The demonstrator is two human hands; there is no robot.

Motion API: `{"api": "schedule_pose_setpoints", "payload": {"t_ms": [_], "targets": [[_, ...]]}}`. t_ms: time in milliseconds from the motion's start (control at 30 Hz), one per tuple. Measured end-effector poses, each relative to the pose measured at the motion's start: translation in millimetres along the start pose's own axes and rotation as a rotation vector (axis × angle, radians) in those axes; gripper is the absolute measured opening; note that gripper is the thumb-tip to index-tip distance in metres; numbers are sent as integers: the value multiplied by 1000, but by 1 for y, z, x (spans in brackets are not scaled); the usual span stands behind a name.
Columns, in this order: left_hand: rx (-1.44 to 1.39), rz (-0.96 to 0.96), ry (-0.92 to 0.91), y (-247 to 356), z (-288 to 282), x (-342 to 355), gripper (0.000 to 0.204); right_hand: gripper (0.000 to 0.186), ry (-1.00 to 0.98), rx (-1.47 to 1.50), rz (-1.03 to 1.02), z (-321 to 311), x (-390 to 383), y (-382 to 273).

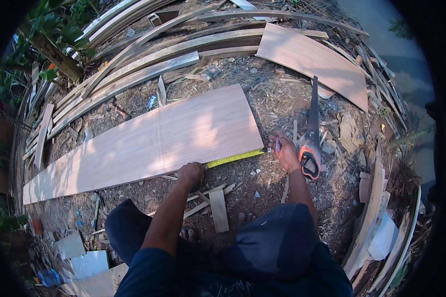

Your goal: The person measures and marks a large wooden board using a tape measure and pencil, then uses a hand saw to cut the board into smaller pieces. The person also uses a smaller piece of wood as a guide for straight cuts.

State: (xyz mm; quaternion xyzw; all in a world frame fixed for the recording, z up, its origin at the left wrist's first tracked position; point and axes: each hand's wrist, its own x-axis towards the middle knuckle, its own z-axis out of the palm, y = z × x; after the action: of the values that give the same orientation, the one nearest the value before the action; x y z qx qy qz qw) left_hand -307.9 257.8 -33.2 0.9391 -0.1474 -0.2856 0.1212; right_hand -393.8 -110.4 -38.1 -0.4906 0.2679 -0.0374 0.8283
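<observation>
A long pale plywood panel (pixel 193 123) lies across the ground before me. My left hand (pixel 191 175) is closed on a tape measure at the panel's near edge, its yellow blade (pixel 233 158) stretched along that edge to near the right end. My right hand (pixel 284 152), just beyond that end, holds a small purple pen-like marker (pixel 277 144) in curled fingers. Right of it lies a handsaw (pixel 312 131) with an orange and black handle, its blade pointing away from me.
Long timber strips (pixel 148 64) lie behind the panel, with another plywood sheet (pixel 312 59) at back right. A tree trunk (pixel 59 59) stands at left. Offcuts (pixel 218 210) lie by my feet, more boards (pixel 369 222) at right. Grey water or pavement borders the far right.
</observation>
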Motion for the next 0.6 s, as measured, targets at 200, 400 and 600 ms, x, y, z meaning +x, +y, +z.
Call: {"api": "schedule_pose_setpoints", "payload": {"t_ms": [200, 400, 600], "targets": [[-31, -31, -34, 1, -1, 1, 45, 42, -161, -183, -158, 6, 0, -6], [-66, -2, -70, -4, 1, 4, 46, 30, -196, -603, -96, 22, 20, 17], [-52, -7, -86, -4, 2, 6, 47, 19, -229, -891, -298, 26, 26, 15]]}}
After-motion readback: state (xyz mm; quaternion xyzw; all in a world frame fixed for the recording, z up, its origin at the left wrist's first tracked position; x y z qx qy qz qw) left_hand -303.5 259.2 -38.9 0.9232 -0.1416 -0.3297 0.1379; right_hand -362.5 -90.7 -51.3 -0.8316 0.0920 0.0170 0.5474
